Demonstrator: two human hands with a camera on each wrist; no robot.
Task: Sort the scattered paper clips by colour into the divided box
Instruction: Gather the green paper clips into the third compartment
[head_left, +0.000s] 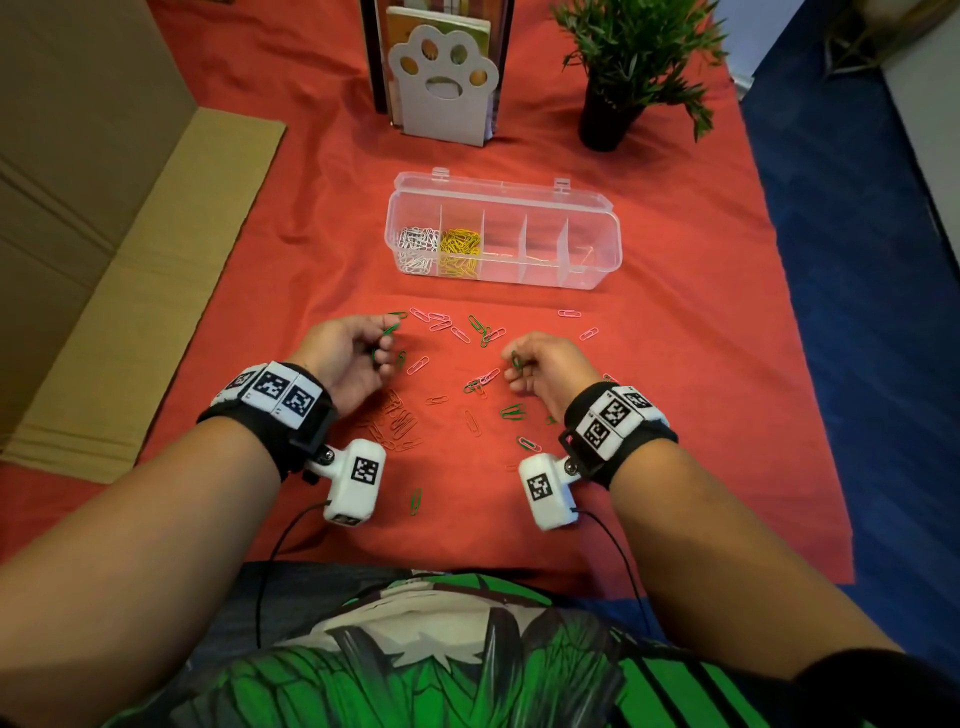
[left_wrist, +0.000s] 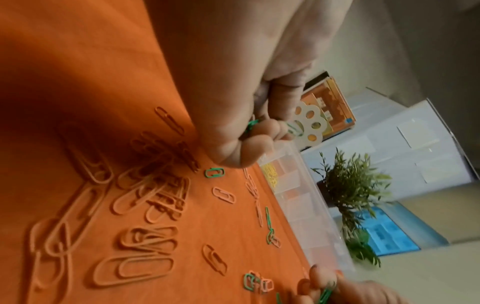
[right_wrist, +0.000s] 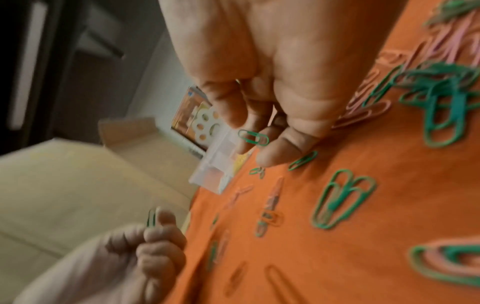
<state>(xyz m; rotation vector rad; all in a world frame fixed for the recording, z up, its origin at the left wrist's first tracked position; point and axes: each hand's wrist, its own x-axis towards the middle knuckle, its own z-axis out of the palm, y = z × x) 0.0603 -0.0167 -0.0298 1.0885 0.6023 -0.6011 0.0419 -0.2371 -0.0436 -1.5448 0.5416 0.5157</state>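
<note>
The clear divided box (head_left: 597, 223) lies open past the clips; white clips (head_left: 415, 247) fill its leftmost compartment and yellow clips (head_left: 460, 252) the one beside it. Green, pink and orange clips (head_left: 470, 387) lie scattered on the red cloth between my hands. My left hand (head_left: 358, 353) has curled fingers pinching green clips (head_left: 388, 332), which also show at its fingertips in the left wrist view (left_wrist: 251, 124). My right hand (head_left: 540, 366) pinches a green clip (head_left: 516, 361) between thumb and fingers, and in the right wrist view that clip (right_wrist: 253, 138) shows plainly.
A white paw-shaped bookend (head_left: 441, 78) with books and a potted plant (head_left: 623, 67) stand behind the box. Flat cardboard (head_left: 130, 270) lies off the cloth's left edge. Blue floor (head_left: 857, 312) borders the right side. An orange clip pile (head_left: 397, 421) sits by my left wrist.
</note>
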